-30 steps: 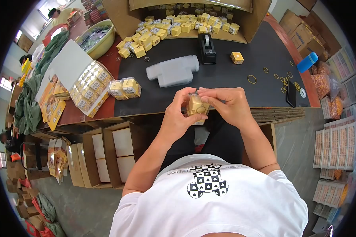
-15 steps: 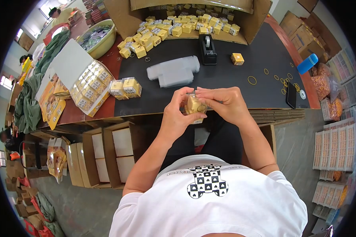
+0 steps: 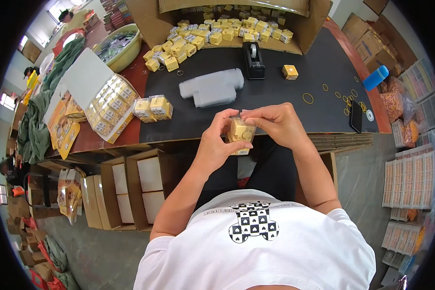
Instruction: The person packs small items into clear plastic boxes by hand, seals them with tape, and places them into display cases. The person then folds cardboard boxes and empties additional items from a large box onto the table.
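A small clear plastic box (image 3: 242, 131) with a yellow cube inside is held upright over the front edge of the table; a ring shows on its near face. My left hand (image 3: 217, 145) wraps round its left side, thumb across the lower front. At the box's top edge, my right hand (image 3: 278, 124) pinches with thumb and forefinger, apparently on the clear rim or flap. Beyond my hands lies a stack of flat clear plastic box blanks (image 3: 211, 88). Two packed clear boxes (image 3: 153, 108) stand to the left, beside an open white carton (image 3: 110, 107) filled with similar boxes.
Yellow cubes (image 3: 179, 47) spill from a large cardboard box (image 3: 316, 24) at the back. A black tape dispenser (image 3: 254, 62) and a single yellow cube (image 3: 290, 72) sit mid-table. Rubber bands (image 3: 308, 98), a phone (image 3: 355, 117) and a blue bottle (image 3: 376, 78) lie at right.
My right hand has drawn slightly up and right at the box's top, its fingers more bunched. More of the box's front now shows, and my left hand keeps its hold.
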### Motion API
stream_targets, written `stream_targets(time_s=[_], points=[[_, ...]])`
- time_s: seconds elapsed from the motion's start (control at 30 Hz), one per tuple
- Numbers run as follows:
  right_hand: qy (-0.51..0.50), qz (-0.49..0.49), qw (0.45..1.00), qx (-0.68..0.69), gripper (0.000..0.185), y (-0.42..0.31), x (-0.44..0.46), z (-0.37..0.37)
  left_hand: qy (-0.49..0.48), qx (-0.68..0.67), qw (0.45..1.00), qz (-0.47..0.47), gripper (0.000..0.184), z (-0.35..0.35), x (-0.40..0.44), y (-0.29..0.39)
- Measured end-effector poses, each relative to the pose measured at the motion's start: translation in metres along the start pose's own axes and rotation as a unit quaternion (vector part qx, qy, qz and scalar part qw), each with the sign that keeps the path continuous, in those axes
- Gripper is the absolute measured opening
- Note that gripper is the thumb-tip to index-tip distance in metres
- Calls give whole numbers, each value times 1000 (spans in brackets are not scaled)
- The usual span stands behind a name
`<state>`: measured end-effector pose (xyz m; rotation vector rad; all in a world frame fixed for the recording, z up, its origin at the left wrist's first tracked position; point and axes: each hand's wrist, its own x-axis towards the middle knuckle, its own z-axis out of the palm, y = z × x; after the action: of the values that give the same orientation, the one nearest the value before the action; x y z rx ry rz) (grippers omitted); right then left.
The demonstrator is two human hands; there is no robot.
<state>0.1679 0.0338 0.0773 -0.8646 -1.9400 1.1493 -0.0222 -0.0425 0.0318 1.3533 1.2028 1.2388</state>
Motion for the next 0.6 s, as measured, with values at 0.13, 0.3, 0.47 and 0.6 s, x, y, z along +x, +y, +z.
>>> stream_targets(time_s=[0.13, 0.3, 0.47, 0.6], points=[[6, -16, 1000, -10, 15, -1, 0, 2, 3, 3, 1000, 1, 77, -1, 0, -2], [14, -34, 999, -34, 16, -2, -1, 5, 6, 10, 1000, 2, 77, -1, 2, 1], [19, -51, 998, -32, 18, -5, -2, 11, 16, 16, 1000, -12, 76, 1, 2, 2], [40, -86, 994, -49, 19, -7, -6, 21, 28, 12, 999, -18, 74, 2, 3, 2]])
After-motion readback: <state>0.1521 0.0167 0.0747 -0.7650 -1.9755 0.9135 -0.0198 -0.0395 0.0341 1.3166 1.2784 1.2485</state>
